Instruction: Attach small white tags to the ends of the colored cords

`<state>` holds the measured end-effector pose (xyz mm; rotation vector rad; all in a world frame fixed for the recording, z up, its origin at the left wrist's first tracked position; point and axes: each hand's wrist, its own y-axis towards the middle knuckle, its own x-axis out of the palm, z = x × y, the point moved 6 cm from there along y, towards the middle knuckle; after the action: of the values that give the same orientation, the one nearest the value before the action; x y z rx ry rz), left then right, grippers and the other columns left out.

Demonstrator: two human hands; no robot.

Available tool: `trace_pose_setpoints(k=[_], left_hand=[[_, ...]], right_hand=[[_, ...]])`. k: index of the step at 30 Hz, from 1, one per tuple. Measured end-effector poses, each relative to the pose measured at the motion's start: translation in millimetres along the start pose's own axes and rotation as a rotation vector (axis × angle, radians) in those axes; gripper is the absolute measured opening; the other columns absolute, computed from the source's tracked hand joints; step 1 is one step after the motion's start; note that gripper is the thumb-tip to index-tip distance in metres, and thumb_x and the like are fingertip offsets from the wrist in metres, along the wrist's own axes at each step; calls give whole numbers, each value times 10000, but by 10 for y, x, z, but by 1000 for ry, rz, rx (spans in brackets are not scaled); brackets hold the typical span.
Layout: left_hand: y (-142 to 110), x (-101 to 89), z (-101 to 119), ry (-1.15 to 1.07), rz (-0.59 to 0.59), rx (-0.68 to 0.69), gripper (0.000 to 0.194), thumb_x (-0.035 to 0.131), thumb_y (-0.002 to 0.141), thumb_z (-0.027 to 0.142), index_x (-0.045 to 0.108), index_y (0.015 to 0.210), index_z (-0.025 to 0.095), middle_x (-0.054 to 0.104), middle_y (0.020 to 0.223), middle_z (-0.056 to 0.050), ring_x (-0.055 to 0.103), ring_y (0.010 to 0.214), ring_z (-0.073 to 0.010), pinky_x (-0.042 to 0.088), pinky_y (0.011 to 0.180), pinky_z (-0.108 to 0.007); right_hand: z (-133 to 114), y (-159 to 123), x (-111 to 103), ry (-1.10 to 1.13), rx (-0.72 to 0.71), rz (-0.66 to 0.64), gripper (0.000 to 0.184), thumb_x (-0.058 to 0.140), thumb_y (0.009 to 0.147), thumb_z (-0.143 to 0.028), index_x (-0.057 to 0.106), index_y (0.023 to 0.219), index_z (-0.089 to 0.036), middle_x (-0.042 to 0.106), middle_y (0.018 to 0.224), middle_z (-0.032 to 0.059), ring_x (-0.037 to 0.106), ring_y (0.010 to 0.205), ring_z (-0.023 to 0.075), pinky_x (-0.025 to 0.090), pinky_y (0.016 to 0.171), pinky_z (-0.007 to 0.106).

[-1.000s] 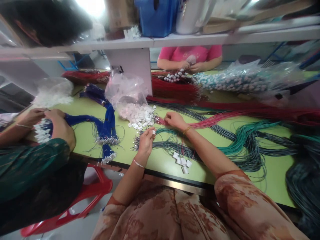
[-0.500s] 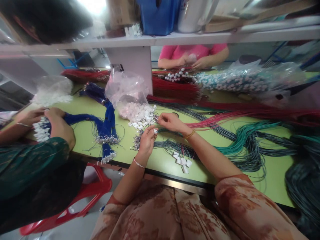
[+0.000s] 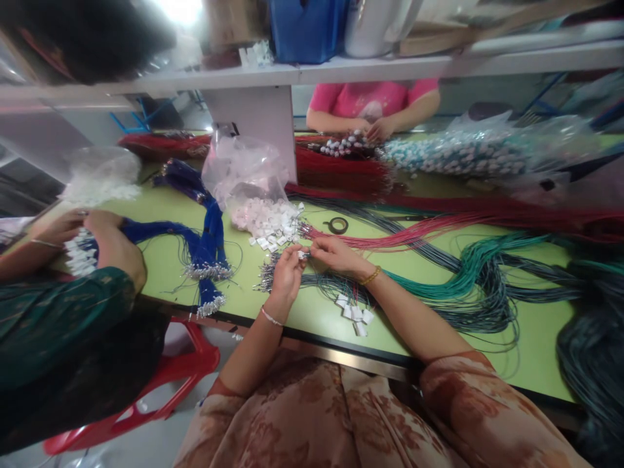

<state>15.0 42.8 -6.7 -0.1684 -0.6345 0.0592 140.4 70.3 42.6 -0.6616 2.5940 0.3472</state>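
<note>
My left hand (image 3: 285, 278) pinches a small white connector housing (image 3: 301, 255) between thumb and fingertips. Facing it, my right hand (image 3: 335, 256) is closed at the housing's right side on a thin wire, whose colour I cannot make out. Just behind them lies a pile of loose white housings (image 3: 273, 221) spilling from a clear plastic bag (image 3: 246, 166). Red wires (image 3: 390, 240) with metal tips end near that pile. Green wires (image 3: 453, 279) and dark grey wires (image 3: 472, 315) run to the right. Several wired white housings (image 3: 355, 313) lie below my right wrist.
A roll of black tape (image 3: 338, 225) rests behind my right hand. At left, a co-worker's hands (image 3: 104, 237) hold blue wires (image 3: 207, 240). Another person in pink (image 3: 373, 101) works across the table. A shelf (image 3: 414, 70) spans overhead; a red stool (image 3: 190, 364) stands lower left.
My right hand has moved from the red wire ends down toward me, and now meets the housing in my left hand. The far person's hands have lowered to the wires.
</note>
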Motion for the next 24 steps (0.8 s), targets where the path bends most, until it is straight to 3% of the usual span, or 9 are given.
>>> trace_pose_setpoints(k=[4,10,14,19,21,24], left_hand=[[5,-9,-16,23,-13,33,178,707,753,271,647,891,176,657,903,-40,556,728,-91,425,688,-218],[-9,-11,-1,248,34,119,239,751,710,308,713,890,156,634,730,-11,473,597,-81,366,583,-218],[20,-42,-56,180,84,57,253,753,704,298,723,907,150,644,740,-14,476,585,-71,362,578,-218],[40,-31,-63,211,57,85,272,757,699,323,726,903,145,634,710,-14,455,568,-78,360,563,-222],[-26,1,4,277,66,147,258,742,718,343,729,895,157,648,754,-32,504,633,-109,403,609,-238],[-277,180,168,488,23,395,224,674,793,329,735,969,205,656,1002,-91,573,935,-201,457,824,-312]], right_hand=[[4,-2,6,-54,-14,-10,259,465,861,-351,477,687,-160,463,635,-32,391,592,90,273,550,212],[24,-12,11,-141,-38,35,205,476,837,-286,477,675,-160,478,617,-33,391,573,87,265,551,212],[-28,-39,17,-192,-88,-8,168,470,845,-258,509,718,-153,526,658,-18,417,587,89,278,565,211],[32,-55,43,-239,-32,32,148,505,810,-249,521,699,-153,504,602,-30,389,545,85,255,544,217],[31,-48,0,-193,-24,31,168,507,815,-272,537,705,-149,510,607,-28,396,548,87,265,542,215],[-34,2,-174,-48,-10,25,227,483,847,-324,569,746,-140,546,651,-10,430,582,97,307,557,215]])
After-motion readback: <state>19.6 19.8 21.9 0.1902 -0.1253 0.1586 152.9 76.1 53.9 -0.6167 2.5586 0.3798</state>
